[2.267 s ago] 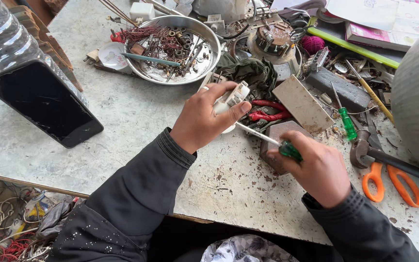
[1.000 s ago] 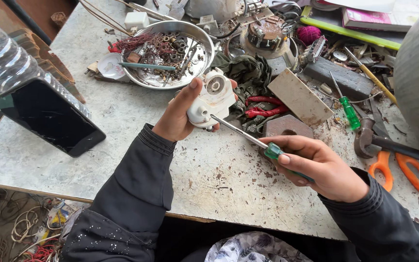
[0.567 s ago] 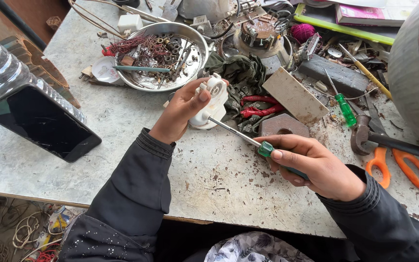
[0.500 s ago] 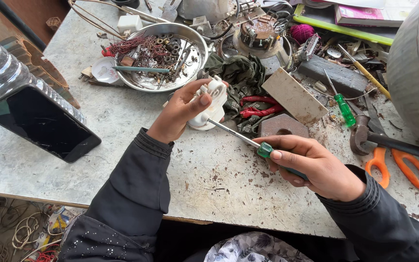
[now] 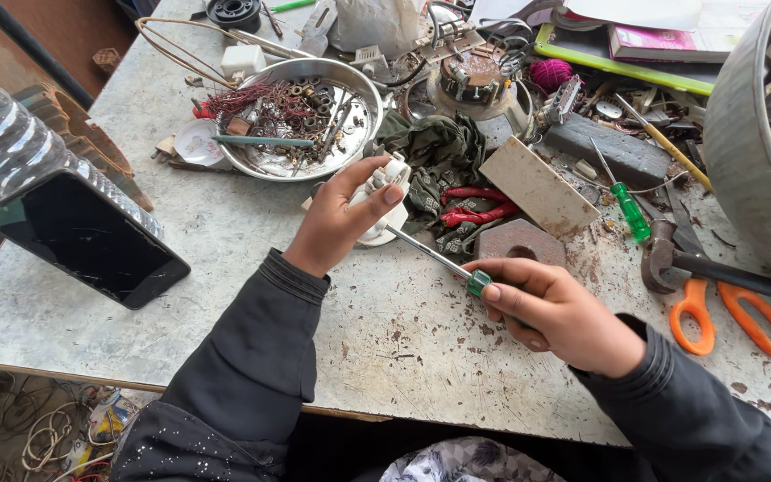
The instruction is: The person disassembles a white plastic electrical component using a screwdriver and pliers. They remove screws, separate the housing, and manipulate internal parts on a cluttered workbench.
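Your left hand (image 5: 336, 223) has its fingers wrapped tight around a small white plastic electrical fitting (image 5: 384, 198), tilting it up off the worn grey stone desk (image 5: 225, 232) near the middle, so its underside faces the tool. Your right hand (image 5: 555, 308) is closed around the green-handled screwdriver (image 5: 443, 263), its metal shaft angled up into the fitting. Just beyond sits a round steel bowl of screws and washers (image 5: 301, 116); orange-handled scissors (image 5: 729, 312) lie toward the right edge.

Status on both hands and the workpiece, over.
Left hand gripping white plastic part. Right hand holding green-handled screwdriver, tip at part. Nothing blocking; clutter beyond.
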